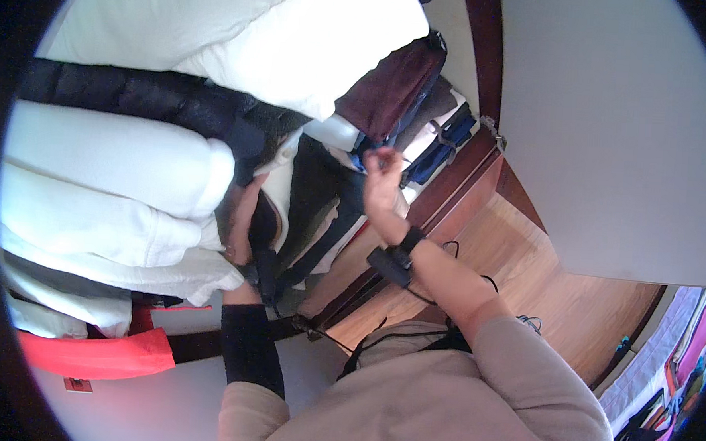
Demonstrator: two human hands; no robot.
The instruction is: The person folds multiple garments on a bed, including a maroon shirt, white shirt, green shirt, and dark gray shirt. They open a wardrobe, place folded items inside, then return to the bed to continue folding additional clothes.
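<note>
My left hand (244, 215) reaches in among hanging clothes, beside the white sleeves (123, 154) and under a black quilted jacket (138, 92). Its fingertips are hidden by the fabric, so its grip does not show. Further right, my right hand (385, 183) is raised with curled fingers, blurred, in front of folded clothes. Whether it holds something small is unclear. Just beyond it lie a folded maroon garment (390, 90) and a dark blue garment (447, 144). Dark hanging garments (316, 188) fill the space between my hands.
Around me are the wardrobe's wooden bottom edge (450, 189), a pale open door (609, 138) and a wood-look floor (507, 252). A red sleeve (100, 351) hangs at lower left. Cables run from the dark devices at my wrists. More colourful textiles (680, 369) are at far right.
</note>
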